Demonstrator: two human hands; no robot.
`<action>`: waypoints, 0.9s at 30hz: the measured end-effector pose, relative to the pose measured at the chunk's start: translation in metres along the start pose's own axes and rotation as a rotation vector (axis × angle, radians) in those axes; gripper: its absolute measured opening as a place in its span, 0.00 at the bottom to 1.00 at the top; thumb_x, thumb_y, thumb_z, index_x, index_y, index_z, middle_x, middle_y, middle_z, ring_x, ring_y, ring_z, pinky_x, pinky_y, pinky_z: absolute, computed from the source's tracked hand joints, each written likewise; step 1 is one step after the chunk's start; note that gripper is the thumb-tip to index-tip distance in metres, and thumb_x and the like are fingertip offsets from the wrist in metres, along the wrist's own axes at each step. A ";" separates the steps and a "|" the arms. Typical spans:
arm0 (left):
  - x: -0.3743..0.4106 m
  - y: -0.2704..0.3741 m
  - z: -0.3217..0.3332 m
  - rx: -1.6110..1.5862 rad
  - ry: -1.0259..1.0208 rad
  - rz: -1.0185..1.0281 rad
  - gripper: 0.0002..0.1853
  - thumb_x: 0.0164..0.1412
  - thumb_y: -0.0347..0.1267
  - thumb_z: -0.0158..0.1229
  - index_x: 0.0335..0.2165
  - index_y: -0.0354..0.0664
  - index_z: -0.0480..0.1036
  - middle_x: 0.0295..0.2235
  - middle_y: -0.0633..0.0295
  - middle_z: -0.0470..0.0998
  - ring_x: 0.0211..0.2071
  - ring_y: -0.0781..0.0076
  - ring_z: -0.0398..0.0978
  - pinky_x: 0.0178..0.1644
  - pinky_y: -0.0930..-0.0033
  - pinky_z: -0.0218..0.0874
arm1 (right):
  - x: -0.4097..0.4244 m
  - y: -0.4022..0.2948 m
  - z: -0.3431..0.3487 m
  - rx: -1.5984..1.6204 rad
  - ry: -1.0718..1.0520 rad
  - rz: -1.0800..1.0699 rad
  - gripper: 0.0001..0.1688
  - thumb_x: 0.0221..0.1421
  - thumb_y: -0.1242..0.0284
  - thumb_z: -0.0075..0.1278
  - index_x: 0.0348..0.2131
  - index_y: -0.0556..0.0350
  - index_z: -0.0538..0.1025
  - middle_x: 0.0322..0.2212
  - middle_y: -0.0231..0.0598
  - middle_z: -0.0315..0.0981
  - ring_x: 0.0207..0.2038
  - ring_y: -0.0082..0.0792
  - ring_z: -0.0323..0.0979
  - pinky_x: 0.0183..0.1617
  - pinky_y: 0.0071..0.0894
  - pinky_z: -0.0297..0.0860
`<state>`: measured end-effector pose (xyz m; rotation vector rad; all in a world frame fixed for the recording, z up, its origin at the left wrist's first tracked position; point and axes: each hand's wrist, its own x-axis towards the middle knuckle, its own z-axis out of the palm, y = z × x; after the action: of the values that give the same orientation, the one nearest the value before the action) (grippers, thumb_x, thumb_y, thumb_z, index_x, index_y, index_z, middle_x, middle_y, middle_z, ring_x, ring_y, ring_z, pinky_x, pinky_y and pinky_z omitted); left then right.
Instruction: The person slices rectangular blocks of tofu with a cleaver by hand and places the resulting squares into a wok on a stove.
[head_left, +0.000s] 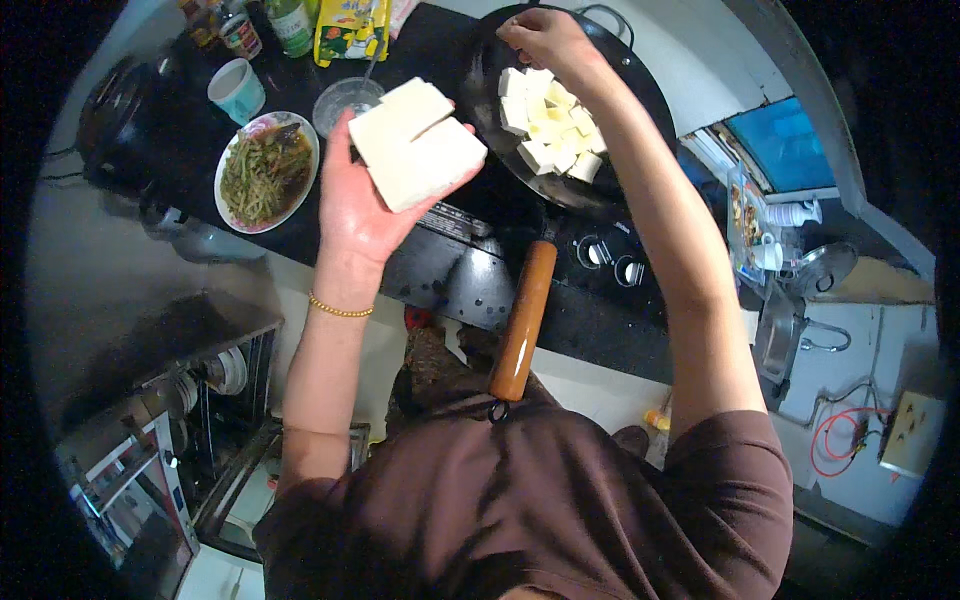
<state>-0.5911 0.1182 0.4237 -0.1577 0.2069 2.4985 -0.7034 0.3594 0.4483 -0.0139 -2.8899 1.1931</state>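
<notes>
On the open palm of my left hand (358, 214) rests a slab of white tofu (427, 161), with a cut running partway between its pieces. The fingers curl up around its far edge, and a gold bead bracelet (341, 307) circles that wrist. Over the far side of a dark wok (495, 45) hovers my right hand (551, 41), fingers bent and drawn together. Whether anything is pinched there cannot be told. Several tofu chunks (547, 124) lie heaped in the wok below. Its wooden handle (525, 322) points towards my body.
Left of the tofu stand a plate of cooked vegetables (266, 172), a paper cup (237, 90) and a clear bowl (345, 101) with a spoon. Behind are bottles (289, 26) and a yellow packet (351, 30). Stove knobs (595, 253) sit right of the handle; a sink (776, 330) lies far right.
</notes>
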 end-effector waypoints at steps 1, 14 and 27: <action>0.001 -0.001 0.001 0.008 -0.018 -0.015 0.37 0.64 0.54 0.38 0.58 0.35 0.57 0.57 0.42 0.62 0.57 0.36 0.60 0.60 0.30 0.48 | -0.015 -0.018 -0.011 0.022 -0.096 -0.041 0.20 0.57 0.61 0.54 0.42 0.57 0.78 0.34 0.37 0.77 0.32 0.23 0.71 0.38 0.23 0.69; 0.008 -0.030 0.028 0.177 -0.015 -0.173 0.36 0.62 0.54 0.43 0.58 0.38 0.57 0.54 0.47 0.65 0.55 0.45 0.65 0.55 0.33 0.58 | -0.073 -0.062 -0.041 -0.251 -0.526 -0.460 0.33 0.42 0.54 0.64 0.44 0.54 0.77 0.36 0.36 0.70 0.40 0.33 0.70 0.44 0.32 0.71; 0.016 -0.042 0.026 0.178 -0.009 -0.159 0.37 0.62 0.55 0.43 0.58 0.39 0.55 0.55 0.49 0.64 0.56 0.47 0.64 0.55 0.33 0.58 | -0.085 -0.058 -0.047 -0.405 -0.491 -0.560 0.35 0.36 0.58 0.68 0.43 0.55 0.74 0.38 0.40 0.67 0.44 0.39 0.69 0.49 0.39 0.69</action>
<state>-0.5809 0.1655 0.4415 -0.0856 0.3953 2.3094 -0.6178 0.3503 0.5214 1.1380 -3.1148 0.5583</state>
